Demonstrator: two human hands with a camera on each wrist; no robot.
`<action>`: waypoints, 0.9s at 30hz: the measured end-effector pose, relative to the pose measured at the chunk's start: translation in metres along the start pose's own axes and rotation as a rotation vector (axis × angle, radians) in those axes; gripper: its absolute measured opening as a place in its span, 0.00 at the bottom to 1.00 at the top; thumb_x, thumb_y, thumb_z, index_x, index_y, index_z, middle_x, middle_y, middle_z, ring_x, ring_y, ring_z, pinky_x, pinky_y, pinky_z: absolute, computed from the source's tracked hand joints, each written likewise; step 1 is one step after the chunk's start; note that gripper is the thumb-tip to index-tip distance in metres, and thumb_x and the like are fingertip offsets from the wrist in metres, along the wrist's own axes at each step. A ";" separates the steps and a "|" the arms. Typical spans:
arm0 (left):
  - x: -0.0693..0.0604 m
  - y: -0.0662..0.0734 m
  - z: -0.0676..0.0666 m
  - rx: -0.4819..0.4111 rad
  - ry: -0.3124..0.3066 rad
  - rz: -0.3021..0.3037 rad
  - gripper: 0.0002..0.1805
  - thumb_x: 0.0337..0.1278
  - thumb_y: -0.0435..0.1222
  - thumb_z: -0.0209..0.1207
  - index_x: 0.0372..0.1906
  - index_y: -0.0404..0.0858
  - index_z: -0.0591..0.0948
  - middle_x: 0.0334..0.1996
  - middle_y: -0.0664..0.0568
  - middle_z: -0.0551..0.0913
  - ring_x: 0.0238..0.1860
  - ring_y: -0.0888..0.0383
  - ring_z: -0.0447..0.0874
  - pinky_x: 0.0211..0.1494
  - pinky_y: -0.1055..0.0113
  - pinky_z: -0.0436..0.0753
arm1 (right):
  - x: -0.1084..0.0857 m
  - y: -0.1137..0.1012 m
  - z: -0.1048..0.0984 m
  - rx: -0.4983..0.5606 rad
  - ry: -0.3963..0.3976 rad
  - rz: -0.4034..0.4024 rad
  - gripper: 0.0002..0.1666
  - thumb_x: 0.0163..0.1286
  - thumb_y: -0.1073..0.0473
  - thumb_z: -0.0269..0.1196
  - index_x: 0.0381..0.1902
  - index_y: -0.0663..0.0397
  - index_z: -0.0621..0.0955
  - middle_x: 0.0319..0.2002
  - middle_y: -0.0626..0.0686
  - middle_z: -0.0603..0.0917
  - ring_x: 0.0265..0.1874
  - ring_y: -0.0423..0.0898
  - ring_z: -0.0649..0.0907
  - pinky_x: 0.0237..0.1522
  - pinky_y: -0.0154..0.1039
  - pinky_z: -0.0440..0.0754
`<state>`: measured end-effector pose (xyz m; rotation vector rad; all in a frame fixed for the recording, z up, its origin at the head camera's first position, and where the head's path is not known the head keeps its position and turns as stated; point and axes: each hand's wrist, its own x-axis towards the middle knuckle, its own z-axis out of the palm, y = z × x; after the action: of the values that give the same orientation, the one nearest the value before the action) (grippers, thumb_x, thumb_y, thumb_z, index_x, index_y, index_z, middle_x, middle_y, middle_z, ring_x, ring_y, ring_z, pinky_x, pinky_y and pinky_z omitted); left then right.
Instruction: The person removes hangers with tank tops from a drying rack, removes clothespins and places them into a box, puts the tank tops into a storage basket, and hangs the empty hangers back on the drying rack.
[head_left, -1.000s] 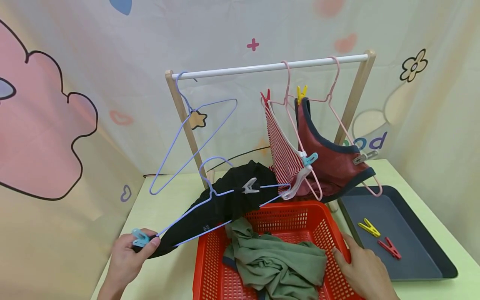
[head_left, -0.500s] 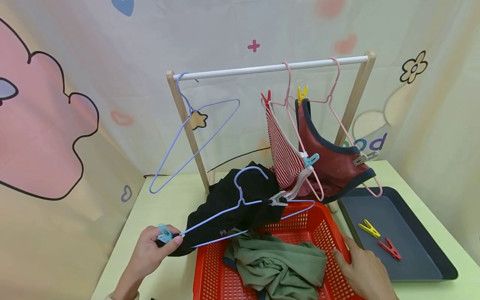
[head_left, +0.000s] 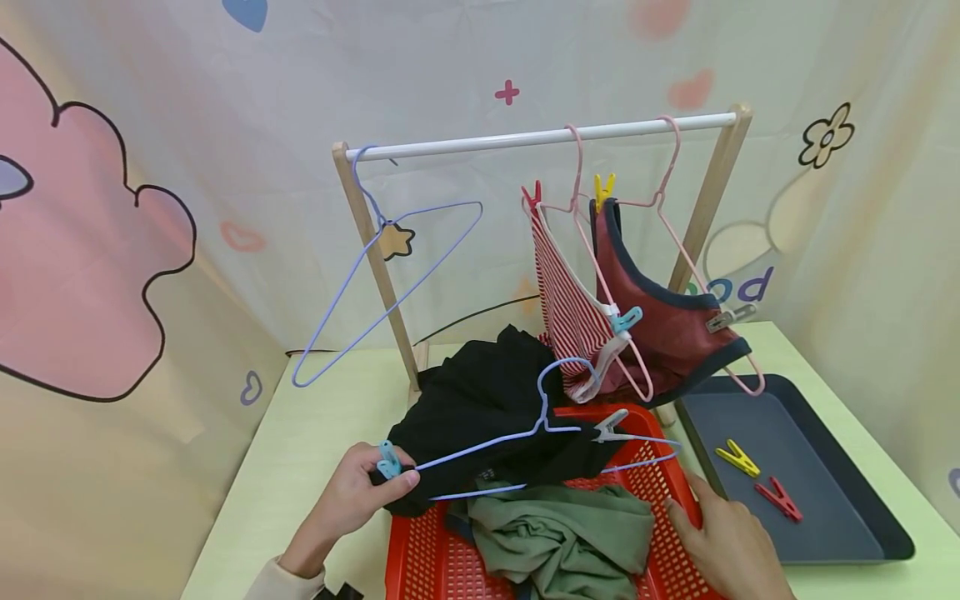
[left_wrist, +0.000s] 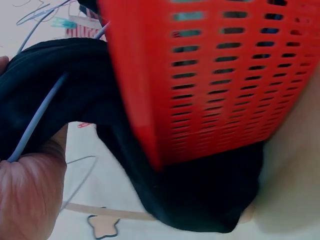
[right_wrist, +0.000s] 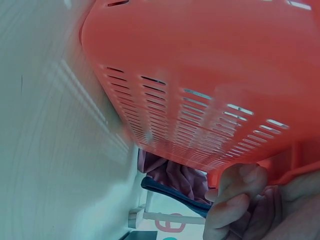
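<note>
My left hand [head_left: 360, 492] pinches the left end of a blue clothes hanger [head_left: 474, 448] together with a corner of a black garment [head_left: 487, 379]. A light blue clothespin [head_left: 388, 461] sits at that corner, and a grey clothespin [head_left: 611, 425] clips the cloth near the hanger's other end. Hook upward, the hanger lies across the red basket [head_left: 420, 550], over a crumpled green garment [head_left: 562, 529]. The right hand [head_left: 731, 537] grips the basket's right rim. In the right wrist view its fingers [right_wrist: 227, 212] curl round the rim from outside.
Behind the basket stands a rack with a white rod [head_left: 480, 143]. It carries a bare blue hanger [head_left: 337, 298], a red striped garment [head_left: 566, 308] and a maroon garment [head_left: 652, 325]. At right, a dark tray [head_left: 832, 475] holds yellow and red clothespins.
My left hand has moved right with the hanger and black garment, so the hanger now reaches across the basket to its right side. The right hand has stayed on the rim.
</note>
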<state>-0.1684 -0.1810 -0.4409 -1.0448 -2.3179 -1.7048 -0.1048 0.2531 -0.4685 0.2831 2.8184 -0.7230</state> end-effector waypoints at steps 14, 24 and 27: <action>0.003 -0.033 0.011 0.008 -0.062 -0.096 0.10 0.58 0.28 0.64 0.24 0.39 0.78 0.13 0.50 0.63 0.19 0.66 0.64 0.20 0.69 0.63 | -0.001 -0.001 0.000 0.008 -0.007 0.014 0.39 0.71 0.45 0.56 0.68 0.67 0.65 0.28 0.51 0.80 0.23 0.44 0.76 0.25 0.40 0.72; -0.004 -0.040 0.017 0.148 0.048 -0.081 0.06 0.54 0.29 0.67 0.30 0.43 0.82 0.17 0.54 0.75 0.22 0.71 0.68 0.24 0.74 0.69 | -0.002 0.002 -0.002 -0.024 0.013 -0.008 0.40 0.71 0.42 0.56 0.68 0.65 0.66 0.28 0.51 0.81 0.23 0.44 0.76 0.25 0.41 0.72; -0.005 -0.042 0.019 0.149 0.074 -0.048 0.08 0.52 0.28 0.68 0.27 0.43 0.82 0.16 0.53 0.75 0.21 0.71 0.68 0.24 0.75 0.68 | -0.002 0.002 -0.003 -0.035 0.003 -0.003 0.41 0.70 0.41 0.57 0.68 0.65 0.65 0.28 0.51 0.82 0.22 0.44 0.77 0.24 0.42 0.73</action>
<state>-0.1823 -0.1732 -0.4843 -0.8915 -2.3984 -1.5306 -0.1031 0.2565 -0.4662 0.2743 2.8314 -0.6734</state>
